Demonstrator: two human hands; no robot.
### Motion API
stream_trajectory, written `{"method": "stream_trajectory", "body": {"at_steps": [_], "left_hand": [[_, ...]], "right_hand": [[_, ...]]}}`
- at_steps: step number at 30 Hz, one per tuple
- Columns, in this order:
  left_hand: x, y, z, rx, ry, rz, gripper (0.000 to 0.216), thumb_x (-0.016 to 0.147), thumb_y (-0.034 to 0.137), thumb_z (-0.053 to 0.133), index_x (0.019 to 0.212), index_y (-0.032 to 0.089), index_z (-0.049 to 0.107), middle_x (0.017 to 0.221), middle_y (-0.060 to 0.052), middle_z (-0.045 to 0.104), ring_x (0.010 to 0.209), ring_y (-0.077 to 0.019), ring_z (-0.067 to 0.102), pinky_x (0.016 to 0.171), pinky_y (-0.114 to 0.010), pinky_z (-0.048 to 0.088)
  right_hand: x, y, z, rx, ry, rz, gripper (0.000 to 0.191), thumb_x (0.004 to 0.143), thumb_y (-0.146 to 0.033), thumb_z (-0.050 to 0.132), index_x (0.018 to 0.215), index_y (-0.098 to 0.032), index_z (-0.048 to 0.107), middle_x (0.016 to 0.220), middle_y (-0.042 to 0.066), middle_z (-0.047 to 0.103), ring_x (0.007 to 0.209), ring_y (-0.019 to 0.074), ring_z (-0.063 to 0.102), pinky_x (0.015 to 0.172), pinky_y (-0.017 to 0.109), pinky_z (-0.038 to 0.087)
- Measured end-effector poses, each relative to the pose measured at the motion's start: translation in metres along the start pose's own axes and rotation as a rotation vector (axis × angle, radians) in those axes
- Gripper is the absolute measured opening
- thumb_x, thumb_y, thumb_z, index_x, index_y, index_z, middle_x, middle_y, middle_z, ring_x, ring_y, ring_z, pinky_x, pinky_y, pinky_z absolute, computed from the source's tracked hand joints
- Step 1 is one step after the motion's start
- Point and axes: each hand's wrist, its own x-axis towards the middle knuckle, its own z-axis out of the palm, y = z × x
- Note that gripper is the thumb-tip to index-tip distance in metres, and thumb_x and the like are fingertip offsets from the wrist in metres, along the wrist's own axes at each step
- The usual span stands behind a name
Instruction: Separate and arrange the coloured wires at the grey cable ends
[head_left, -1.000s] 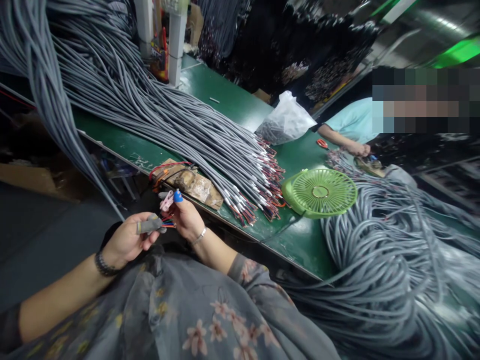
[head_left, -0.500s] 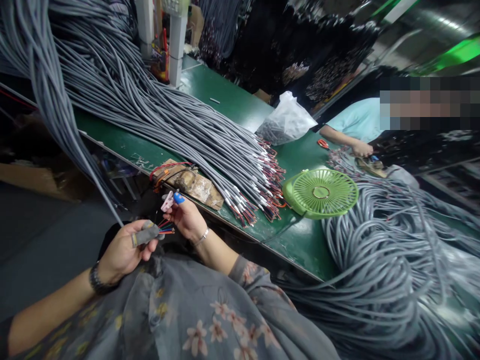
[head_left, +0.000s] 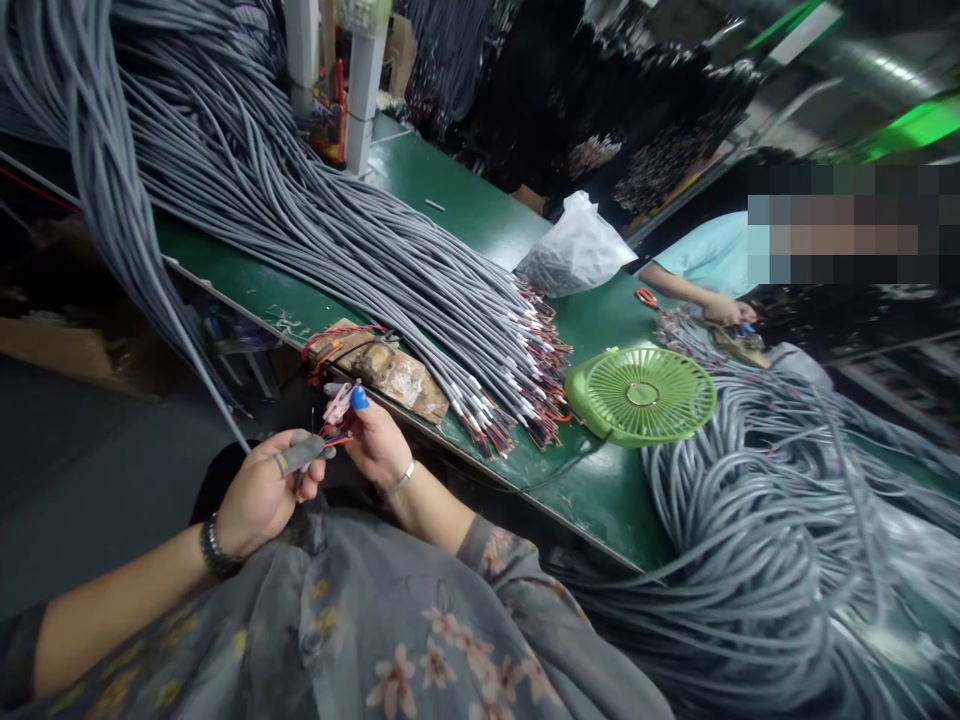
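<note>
My left hand (head_left: 264,492) is closed around the end of a grey cable (head_left: 187,350) that runs up and left into a hanging bundle. Thin red, blue and orange wires (head_left: 335,437) stick out of that end. My right hand (head_left: 375,440) pinches those wires, its fingertips wrapped in blue and pink covers. Both hands hover over my lap, just in front of the green table (head_left: 600,485) edge.
A big sheaf of grey cables (head_left: 360,250) with stripped coloured ends lies across the table. A green fan (head_left: 641,392) lies flat beside it, a taped brown bundle (head_left: 382,368) near my hands. A white plastic bag (head_left: 574,245) and a co-worker's hand (head_left: 724,312) are farther back. Coiled grey cables (head_left: 750,560) pile at right.
My hands have drawn a little closer together and slightly up; the view shifted a bit. The grip on the cable and wires stays the same.
</note>
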Motion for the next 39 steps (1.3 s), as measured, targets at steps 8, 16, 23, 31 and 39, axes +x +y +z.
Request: {"method": "stream_trajectory", "body": {"at_steps": [8, 16, 23, 31, 39], "left_hand": [[-0.006, 0.001, -0.004, 0.084, -0.03, -0.007, 0.035, 0.044, 0.04, 0.094, 0.051, 0.018, 0.068, 0.044, 0.0, 0.063, 0.034, -0.0079, 0.048, 0.037, -0.019, 0.035], [-0.008, -0.005, -0.015, 0.224, -0.035, 0.031, 0.031, 0.05, 0.043, 0.09, 0.051, 0.019, 0.069, 0.046, -0.001, 0.065, 0.038, -0.0104, 0.053, 0.04, -0.021, 0.04], [-0.004, -0.01, -0.018, 0.343, -0.181, -0.032, 0.025, 0.055, 0.038, 0.082, 0.047, 0.02, 0.066, 0.046, -0.002, 0.065, 0.039, -0.0111, 0.052, 0.043, -0.023, 0.041], [-0.004, -0.007, -0.017, 0.18, -0.065, -0.052, 0.03, 0.049, 0.04, 0.089, 0.051, 0.019, 0.067, 0.046, -0.001, 0.065, 0.039, -0.0116, 0.054, 0.042, -0.022, 0.041], [-0.006, -0.003, -0.013, 0.125, -0.013, -0.031, 0.031, 0.043, 0.039, 0.093, 0.051, 0.018, 0.07, 0.044, -0.001, 0.065, 0.037, -0.0103, 0.052, 0.039, -0.022, 0.04]], "right_hand": [[-0.003, -0.01, -0.008, -0.061, -0.083, 0.213, 0.056, 0.092, -0.073, 0.065, 0.083, -0.017, 0.068, 0.071, 0.001, 0.066, 0.062, 0.0131, 0.059, 0.06, 0.025, 0.053], [-0.02, -0.026, -0.023, -0.465, -0.32, 0.258, 0.056, 0.063, -0.063, 0.094, 0.083, -0.015, 0.071, 0.069, -0.002, 0.068, 0.063, 0.0113, 0.061, 0.064, 0.025, 0.051], [-0.023, -0.017, -0.009, -0.537, -0.2, 0.141, 0.053, 0.052, -0.052, 0.1, 0.07, -0.016, 0.066, 0.063, -0.006, 0.063, 0.059, 0.0086, 0.053, 0.064, 0.025, 0.046], [-0.026, -0.011, -0.007, -0.545, -0.096, 0.01, 0.049, 0.057, -0.053, 0.097, 0.068, -0.018, 0.063, 0.064, -0.005, 0.061, 0.062, 0.0104, 0.053, 0.066, 0.027, 0.047], [-0.023, -0.013, -0.015, -0.388, 0.016, -0.048, 0.056, 0.057, -0.064, 0.094, 0.065, -0.02, 0.06, 0.055, -0.006, 0.056, 0.053, 0.0089, 0.047, 0.06, 0.025, 0.047]]}}
